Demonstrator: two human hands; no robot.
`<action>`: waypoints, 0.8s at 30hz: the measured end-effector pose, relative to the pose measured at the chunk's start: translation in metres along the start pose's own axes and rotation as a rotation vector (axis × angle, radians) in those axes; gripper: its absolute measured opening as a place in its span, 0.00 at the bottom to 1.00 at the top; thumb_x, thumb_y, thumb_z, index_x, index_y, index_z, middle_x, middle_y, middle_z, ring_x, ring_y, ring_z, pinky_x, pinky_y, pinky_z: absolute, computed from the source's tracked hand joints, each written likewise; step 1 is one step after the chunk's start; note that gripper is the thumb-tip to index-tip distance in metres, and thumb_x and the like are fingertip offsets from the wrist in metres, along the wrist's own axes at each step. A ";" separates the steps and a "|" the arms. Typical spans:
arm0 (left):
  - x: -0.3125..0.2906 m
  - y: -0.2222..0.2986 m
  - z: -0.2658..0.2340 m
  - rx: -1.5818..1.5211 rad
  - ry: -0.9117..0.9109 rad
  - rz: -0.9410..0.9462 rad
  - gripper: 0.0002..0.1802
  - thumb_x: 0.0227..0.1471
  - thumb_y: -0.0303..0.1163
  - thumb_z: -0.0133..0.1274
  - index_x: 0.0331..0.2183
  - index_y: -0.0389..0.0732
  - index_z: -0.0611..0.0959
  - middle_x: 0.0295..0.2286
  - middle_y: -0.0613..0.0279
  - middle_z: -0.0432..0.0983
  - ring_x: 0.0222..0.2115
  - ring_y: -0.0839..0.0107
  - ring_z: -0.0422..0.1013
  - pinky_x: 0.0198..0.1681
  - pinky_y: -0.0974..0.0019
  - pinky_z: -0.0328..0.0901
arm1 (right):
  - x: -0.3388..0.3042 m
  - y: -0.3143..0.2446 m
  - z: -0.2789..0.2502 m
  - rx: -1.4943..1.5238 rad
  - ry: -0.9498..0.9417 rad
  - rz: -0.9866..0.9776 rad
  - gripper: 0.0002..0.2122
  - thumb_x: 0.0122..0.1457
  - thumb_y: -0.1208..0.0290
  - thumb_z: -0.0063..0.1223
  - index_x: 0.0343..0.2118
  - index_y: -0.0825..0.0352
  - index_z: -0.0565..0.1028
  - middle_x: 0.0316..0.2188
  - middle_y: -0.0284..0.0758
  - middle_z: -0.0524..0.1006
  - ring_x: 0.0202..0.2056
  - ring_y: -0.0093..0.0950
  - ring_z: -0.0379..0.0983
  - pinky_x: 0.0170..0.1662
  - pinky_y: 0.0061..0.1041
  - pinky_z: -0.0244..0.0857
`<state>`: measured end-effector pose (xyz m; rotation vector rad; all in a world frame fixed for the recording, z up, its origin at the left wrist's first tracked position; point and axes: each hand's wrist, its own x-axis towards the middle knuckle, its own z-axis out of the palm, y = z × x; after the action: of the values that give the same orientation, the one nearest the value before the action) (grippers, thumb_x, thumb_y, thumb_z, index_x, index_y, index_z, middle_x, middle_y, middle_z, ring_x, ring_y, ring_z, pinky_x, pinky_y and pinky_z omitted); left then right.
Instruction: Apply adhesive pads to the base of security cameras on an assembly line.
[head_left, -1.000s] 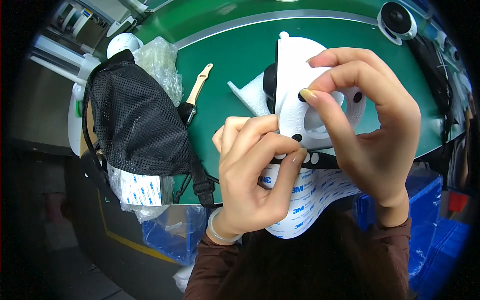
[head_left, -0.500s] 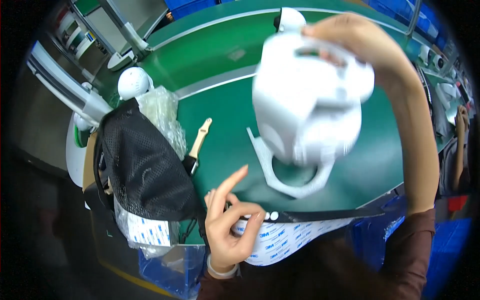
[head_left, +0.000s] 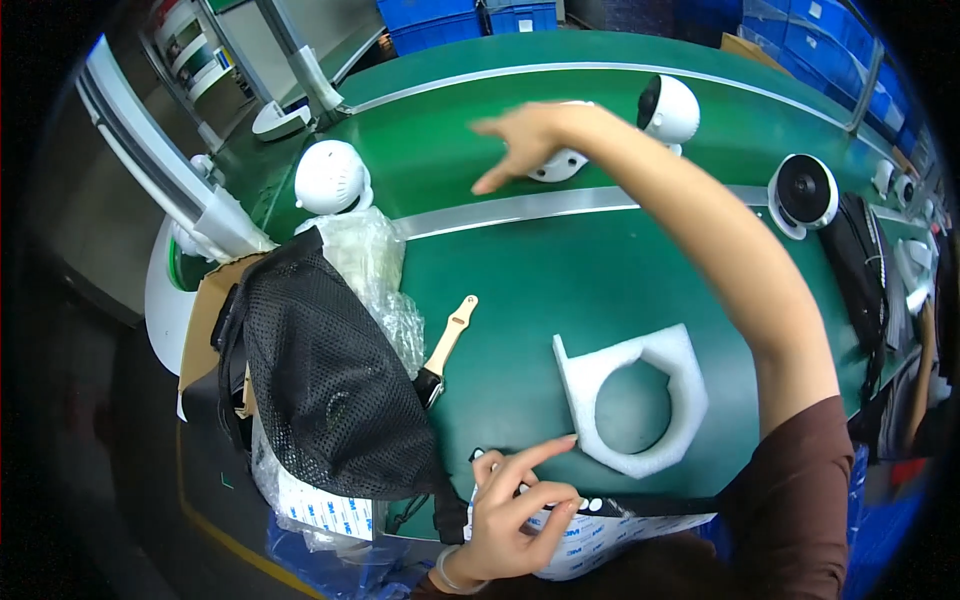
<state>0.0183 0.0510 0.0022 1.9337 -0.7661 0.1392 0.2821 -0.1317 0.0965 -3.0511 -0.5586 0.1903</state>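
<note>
On the left, a black mesh bag [head_left: 335, 385] lay on the green table [head_left: 510, 390], just beside a watch [head_left: 452, 340]. Next, your left hand [head_left: 510, 520] was over a white sheet [head_left: 575, 560] at the near edge, forefinger extended, thumb and another finger nearly meeting, whether on anything you couldn't tell; your right hand [head_left: 540, 130], spread open and apparently empty, partly covered a white device [head_left: 560, 168] beyond the metal rail [head_left: 525, 207], with a foam ring [head_left: 688, 395] nearer you, rightward.
</note>
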 end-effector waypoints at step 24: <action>0.006 0.012 -0.007 0.078 -0.019 0.067 0.06 0.32 0.24 0.57 0.20 0.42 0.77 0.36 0.56 0.75 0.17 0.73 0.60 0.31 0.67 0.53 | 0.022 0.101 0.131 -0.428 0.493 0.013 0.08 0.47 0.73 0.45 0.28 0.69 0.73 0.31 0.40 0.74 0.32 0.32 0.73 0.32 0.30 0.69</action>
<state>0.0182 0.0510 0.0171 1.9866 -0.8492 0.1941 0.3214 -0.2170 -0.0419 -3.2983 -0.6008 -0.7558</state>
